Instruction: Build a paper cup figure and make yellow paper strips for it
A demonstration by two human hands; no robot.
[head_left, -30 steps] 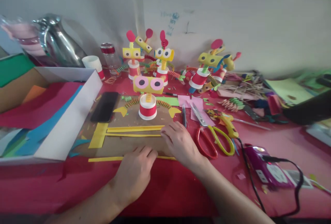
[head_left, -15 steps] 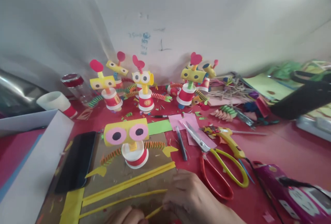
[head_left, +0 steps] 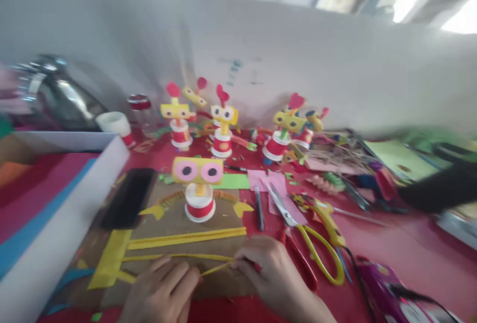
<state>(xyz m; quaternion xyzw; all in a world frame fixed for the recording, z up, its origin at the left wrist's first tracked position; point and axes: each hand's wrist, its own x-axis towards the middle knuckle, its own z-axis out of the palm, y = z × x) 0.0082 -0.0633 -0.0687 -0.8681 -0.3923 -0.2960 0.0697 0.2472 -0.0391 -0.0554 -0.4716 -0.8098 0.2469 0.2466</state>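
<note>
Between my hands runs a narrow yellow paper strip [head_left: 215, 269] over a brown board [head_left: 219, 290]. My right hand [head_left: 266, 271] pinches its right end between thumb and fingers. My left hand [head_left: 164, 288], fingers bent and close together, holds the strip down toward its left part; the fingertips are partly hidden. Just beyond lie another thin yellow strip [head_left: 179, 255] and a wider folded yellow strip [head_left: 190, 237]. Behind these stands a paper-cup figure [head_left: 200, 206] with a yellow roll head, pink-ringed eyes and springy folded arms.
Scissors [head_left: 288, 217], a pen [head_left: 259, 208] and a yellow glue gun [head_left: 330, 221] lie right of the board. At left are a phone [head_left: 128, 199] and a white box [head_left: 89, 199] with coloured sheets. Several finished figures [head_left: 222, 141] line the back; a purple device [head_left: 380, 283] sits front right.
The view has tilted up and turned left, bringing the kettle and more of the box into sight. More of my left hand shows. Both hands stay on the yellow strip.
</note>
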